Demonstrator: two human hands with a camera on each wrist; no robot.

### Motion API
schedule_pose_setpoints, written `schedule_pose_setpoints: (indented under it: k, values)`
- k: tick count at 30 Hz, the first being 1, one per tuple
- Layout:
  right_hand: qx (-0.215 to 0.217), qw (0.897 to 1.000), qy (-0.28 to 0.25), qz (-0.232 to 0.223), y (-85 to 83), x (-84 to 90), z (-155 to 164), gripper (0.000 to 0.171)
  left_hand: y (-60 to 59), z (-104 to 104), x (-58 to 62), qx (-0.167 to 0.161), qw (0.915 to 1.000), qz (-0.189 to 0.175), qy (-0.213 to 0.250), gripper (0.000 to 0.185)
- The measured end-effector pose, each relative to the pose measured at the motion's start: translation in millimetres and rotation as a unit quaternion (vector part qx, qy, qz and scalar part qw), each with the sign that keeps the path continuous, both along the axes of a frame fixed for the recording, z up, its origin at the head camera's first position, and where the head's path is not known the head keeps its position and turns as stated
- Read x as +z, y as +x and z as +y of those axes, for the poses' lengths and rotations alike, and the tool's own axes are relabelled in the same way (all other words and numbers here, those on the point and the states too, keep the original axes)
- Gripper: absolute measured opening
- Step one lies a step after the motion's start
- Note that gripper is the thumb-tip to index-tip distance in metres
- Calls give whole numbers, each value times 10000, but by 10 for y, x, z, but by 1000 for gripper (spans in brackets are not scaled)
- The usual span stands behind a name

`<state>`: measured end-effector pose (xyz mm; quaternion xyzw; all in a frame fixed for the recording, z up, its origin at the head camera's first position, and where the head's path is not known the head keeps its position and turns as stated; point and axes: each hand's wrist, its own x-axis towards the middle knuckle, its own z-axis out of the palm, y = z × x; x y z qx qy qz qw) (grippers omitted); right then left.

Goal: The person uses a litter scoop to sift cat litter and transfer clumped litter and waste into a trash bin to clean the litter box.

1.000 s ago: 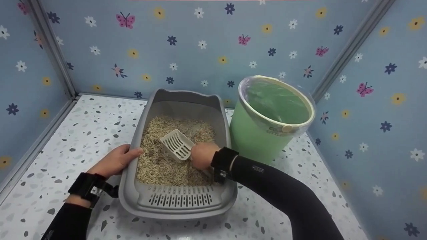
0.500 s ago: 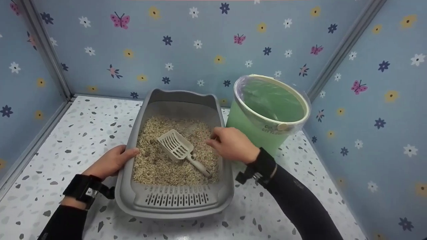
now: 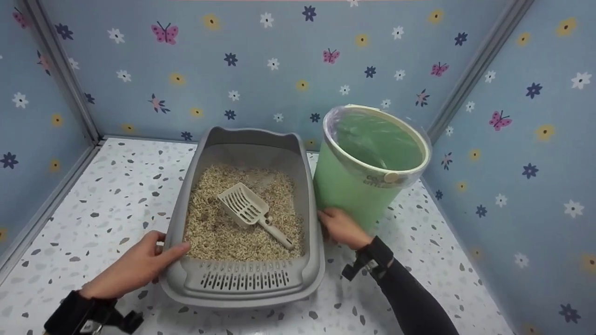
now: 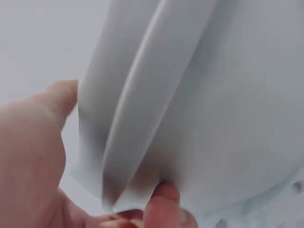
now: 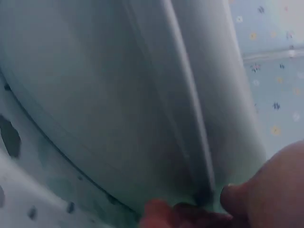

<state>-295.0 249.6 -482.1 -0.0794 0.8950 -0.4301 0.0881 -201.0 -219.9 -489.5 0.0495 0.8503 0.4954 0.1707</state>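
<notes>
A grey cat litter box (image 3: 309,209) stands on the floor with tan litter (image 3: 219,244) inside. On the litter lies a beige slotted litter scoop (image 3: 243,204), its handle angled toward the front right, untouched by either hand. My left hand (image 3: 139,263) grips the box's left side near the front, thumb over the rim; in the left wrist view its fingertips (image 4: 166,209) curl beneath the rim. At the right side, my right hand (image 3: 343,228) holds the box's edge. The right wrist view has its thumb (image 5: 235,197) at the rim's outside and fingers below.
A green bin (image 3: 347,190) with a clear liner (image 3: 372,135) stands close to the box's right side, just behind my right hand. Blue flowered panels (image 3: 260,46) enclose the back and both sides. The floor (image 3: 125,186) is white with grey speckles.
My right hand let go of the scoop, leaving it on the litter, and moved right and down to the box's right edge. My left hand slid toward the front along the left rim.
</notes>
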Motion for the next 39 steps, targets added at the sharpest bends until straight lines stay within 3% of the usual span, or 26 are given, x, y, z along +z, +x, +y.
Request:
schedule_pose_setpoints:
  k: [3, 7, 11, 16, 21, 23, 25, 28, 31, 33, 35, 39]
  values:
    - [28, 9960, -802, -397, -35, -96, 5, 33, 126, 56, 5, 171, 9998, -81, 69, 79]
    - [-54, 9778, -1834, -1009, -48, -154, -10, 35, 170, 84, 21, 316, 9994, -59, 99, 69]
    - [-121, 9686, -2182, -1183, -10, -190, -58, 38, 147, 38, 26, 263, 9996, 68, -75, 63]
    - [47, 9684, -2227, -1126, 123, -234, -190, 39, 20, -188, 7, 207, 9990, 292, -281, 62]
    - [586, 9582, -2363, -1501, 255, -257, -361, 38, -237, -566, 29, 135, 9962, 582, -632, 63]
    - [687, 9536, -2441, -1623, 247, -256, -401, 37, -280, -663, 59, 163, 9938, 633, -899, 69]
    - [598, 9518, -2510, -1659, 182, -249, -418, 37, -245, -692, 89, 275, 9918, 574, -1110, 76]
    - [188, 9508, -2698, -1509, 8, -241, -423, 38, -52, -636, 125, 442, 9903, 298, -1287, 88]
    - [-194, 9435, -2998, -1398, -158, -245, -420, 36, 163, -526, 116, 551, 9917, -106, -1154, 98]
    - [-286, 9372, -3196, -1366, -209, -259, -421, 32, 239, -469, 99, 587, 9927, -153, -1039, 95]
    - [-258, 9324, -3325, -1391, -210, -276, -434, 30, 240, -454, 73, 540, 9952, -59, -813, 87]
    - [-187, 9300, -3376, -1438, -89, -314, -502, 29, 103, -630, 16, 440, 9954, 279, -806, 74]
